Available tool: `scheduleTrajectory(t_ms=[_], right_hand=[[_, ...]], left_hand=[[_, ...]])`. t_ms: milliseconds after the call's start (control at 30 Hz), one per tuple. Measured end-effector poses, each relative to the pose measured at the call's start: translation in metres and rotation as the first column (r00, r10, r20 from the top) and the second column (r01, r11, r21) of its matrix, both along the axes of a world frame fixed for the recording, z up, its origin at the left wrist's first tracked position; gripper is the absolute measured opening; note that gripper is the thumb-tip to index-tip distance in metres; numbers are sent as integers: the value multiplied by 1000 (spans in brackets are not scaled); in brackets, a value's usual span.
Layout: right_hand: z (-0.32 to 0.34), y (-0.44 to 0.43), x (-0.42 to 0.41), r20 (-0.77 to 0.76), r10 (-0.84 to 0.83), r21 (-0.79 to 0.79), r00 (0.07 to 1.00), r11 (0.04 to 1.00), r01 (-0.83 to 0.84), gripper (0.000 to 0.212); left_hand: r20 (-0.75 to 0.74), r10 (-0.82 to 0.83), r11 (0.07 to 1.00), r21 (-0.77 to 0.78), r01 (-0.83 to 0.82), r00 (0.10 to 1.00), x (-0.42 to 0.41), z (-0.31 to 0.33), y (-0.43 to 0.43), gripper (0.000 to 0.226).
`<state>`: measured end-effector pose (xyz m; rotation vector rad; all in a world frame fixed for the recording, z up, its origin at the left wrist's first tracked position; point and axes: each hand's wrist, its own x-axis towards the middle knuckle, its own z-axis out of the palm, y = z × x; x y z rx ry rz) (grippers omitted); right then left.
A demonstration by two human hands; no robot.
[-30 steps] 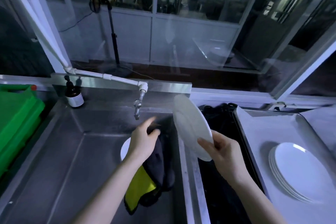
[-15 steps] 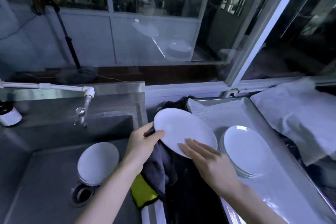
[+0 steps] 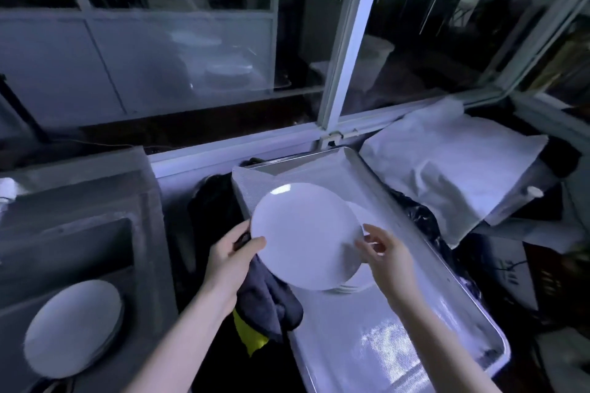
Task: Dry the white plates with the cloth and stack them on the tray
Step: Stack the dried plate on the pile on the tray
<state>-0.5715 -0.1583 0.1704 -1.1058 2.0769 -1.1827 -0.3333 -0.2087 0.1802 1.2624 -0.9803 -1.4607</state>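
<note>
L hand (image 3: 230,258) grips the round white plate (image 3: 306,233) at its left rim: thumb lies on the top face, fingers curl underneath. The plate is in the air, near level w/ a slight tilt. It sits above the left part of the flat metal tray (image 3: 383,344) and partly covers the stack of white plates (image 3: 364,277) that rests on it. Only the right and near edges of that stack show past the held plate.

The dark grey cloth (image 3: 265,297), w/ a yellow underside at its lower end, hangs from under the L palm. It drapes down btwn the steel sink (image 3: 79,195) and the tray's left edge. It touches the plate's underside near the L fingers.

R hand (image 3: 389,255) is at the plate's right rim, fingers loosely spread and part-curled, thumb tip over the plate's face. Can't tell if it pinches the rim or only touches it.

A second stack of white plates (image 3: 73,325) lies in the sink basin, far left, well apart from the tray. A crumpled white sheet (image 3: 447,169) lies right of the tray, by the white window frame (image 3: 348,41).
</note>
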Motion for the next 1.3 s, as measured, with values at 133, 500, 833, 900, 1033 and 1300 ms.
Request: scheduleTrajectory(t_ms=[133, 500, 833, 900, 1033, 1300], right_hand=[[-17, -5, -30, 290, -163, 10, 943, 986, 168, 28], [-61, -28, -88, 301, -317, 95, 899, 948, 303, 31], [-89, -26, -102, 270, -331, 148, 904, 942, 301, 30], [-93, -24, -102, 267, -338, 150, 903, 940, 307, 30], [-96, -26, -100, 234, -321, 148, 918, 945, 293, 30], [-99, -34, -101, 182, -310, 144, 933, 947, 286, 30]], left_hand=[[44, -50, 998, 25, 49, 998, -33, -20, -7, 38], [382, -392, 919, 115, 377, 837, -78, -58, -47, 49], [646, -361, 906, 71, 418, 673, -97, -86, -52, 55], [664, -354, 907, 72, 414, 659, -99, -90, -51, 55], [697, -316, 922, 64, 382, 644, -100, -94, -49, 61], [717, -299, 926, 57, 374, 630, -101, -98, -46, 63]])
